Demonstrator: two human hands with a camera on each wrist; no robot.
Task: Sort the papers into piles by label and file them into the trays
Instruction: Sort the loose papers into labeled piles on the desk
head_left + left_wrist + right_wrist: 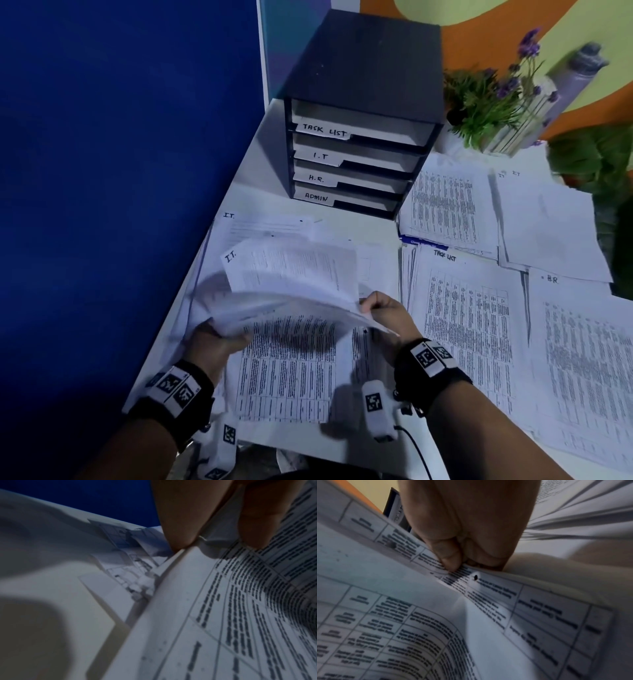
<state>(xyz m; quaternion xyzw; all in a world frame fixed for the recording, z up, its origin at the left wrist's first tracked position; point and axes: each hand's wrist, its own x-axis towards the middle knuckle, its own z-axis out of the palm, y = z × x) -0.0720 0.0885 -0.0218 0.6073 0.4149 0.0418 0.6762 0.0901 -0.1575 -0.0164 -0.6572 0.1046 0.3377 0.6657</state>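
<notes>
Together both hands (pixel 219 339) (pixel 387 315) pinch lifted papers (pixel 291 284).

Curled "I.T." paper sheaf (pixel 291 274) lifted above printed piles, black labelled trays (pixel 356 164) behind

Sheets (pixel 291 274) in my hands: thin matt white paper, limp, curling, black print. Piles (pixel 462 308) right of them: same matt paper. Tray rack (pixel 366 68) behind the sheets: matt black, looks like plastic or board; its paper labels hand-inked. Desk (pixel 260 164) beside the rack: smooth white. Panel (pixel 120 154) left of the rack: matt blue, cloth-like. My wristbands (pixel 435 373): black fabric.
</notes>
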